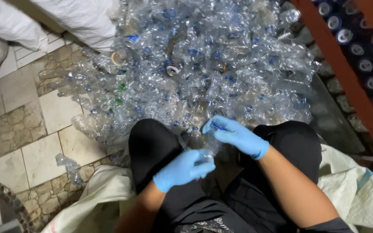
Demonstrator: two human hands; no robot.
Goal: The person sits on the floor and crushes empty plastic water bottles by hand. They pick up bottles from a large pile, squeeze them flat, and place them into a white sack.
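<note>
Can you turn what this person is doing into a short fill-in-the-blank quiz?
1. Both hands, the left hand and the right hand, wear gloves of the colour ____.
2. Between them the hands hold one clear plastic ____.
3. The pile of bottles in front of the knees lies on a floor of stone ____.
4. The white sack at the person's right side lies ____ the seated leg.

Missing words: blue; bottle; tiles; beside

We find the bottle heap (203, 69) blocking everything ahead. Our knees (152, 142) flank a narrow gap. The tiled floor (31, 112) left lies passable; a red beam (346, 73) bars the right.
</note>
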